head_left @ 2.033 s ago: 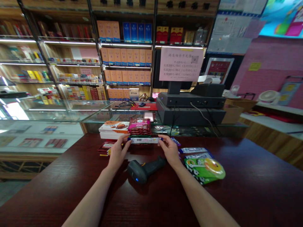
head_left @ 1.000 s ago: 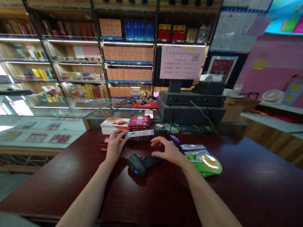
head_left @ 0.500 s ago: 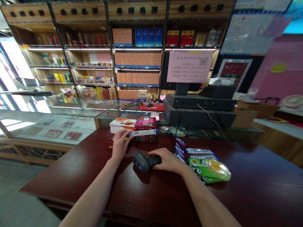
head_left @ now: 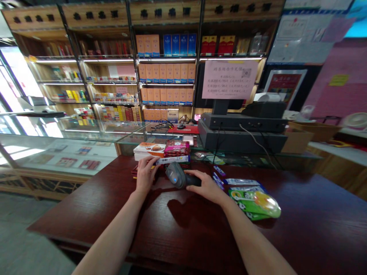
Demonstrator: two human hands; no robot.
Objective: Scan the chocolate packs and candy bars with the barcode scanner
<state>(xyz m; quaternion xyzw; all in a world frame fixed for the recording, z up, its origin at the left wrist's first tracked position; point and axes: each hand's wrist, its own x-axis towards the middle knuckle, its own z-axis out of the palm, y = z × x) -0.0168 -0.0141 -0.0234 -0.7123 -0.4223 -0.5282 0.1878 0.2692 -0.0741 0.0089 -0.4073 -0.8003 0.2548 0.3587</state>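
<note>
My right hand (head_left: 204,186) is wrapped round the handle of a black barcode scanner (head_left: 176,175), raised off the table with a blue light glowing on it. My left hand (head_left: 146,173) pinches one end of a long, thin white-and-purple packet (head_left: 173,159). Behind that packet lie an orange-and-white box (head_left: 149,149) and dark red packets (head_left: 176,148). Some red packs show beside my left fingers, partly covered by the hand. To the right of the scanner are several small purple sticks (head_left: 218,180), long blue-and-white packets (head_left: 242,182) and green panda-print bags (head_left: 256,204).
The dark wooden table (head_left: 109,225) stretches across the front. A black cash register base (head_left: 241,137) with cables stands behind it, under a screen bearing a pink notice (head_left: 228,80). Glass display counters (head_left: 63,154) run to the left. Stocked shelves (head_left: 166,84) fill the back wall.
My right hand has lifted the scanner up and slightly right, its head now near the thin packet. My left hand has stayed about where it was with the packet.
</note>
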